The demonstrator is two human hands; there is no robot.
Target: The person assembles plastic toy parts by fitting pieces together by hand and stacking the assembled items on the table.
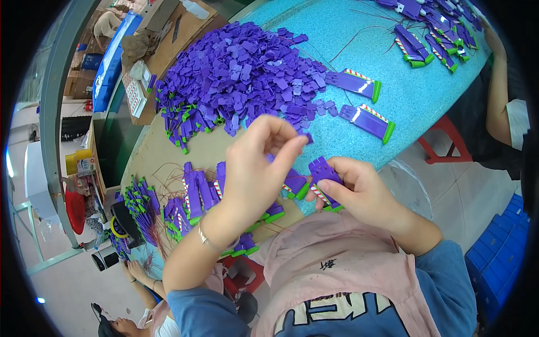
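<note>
My right hand (368,194) grips a purple plastic part (323,168) with a green end and a red-and-white striped edge, thumb on top. Just up and left of it, my left hand (252,163) is closed in a pinch, with a small flat purple piece (309,138) at the thumb tip. Beyond my hands rises a big heap of small purple pieces (241,73). Two longer purple parts with green ends, one nearer (368,121) and one farther (356,83), lie right of the heap. More striped parts (196,191) lie beside my left forearm, partly hidden by it.
The blue speckled table (410,92) holds another group of purple parts (432,33) at the far right, near a co-worker's arm (498,90). Thin wires (163,174) trail at the left. A red stool (446,140) and blue crates (499,253) stand right. Another person is at lower left.
</note>
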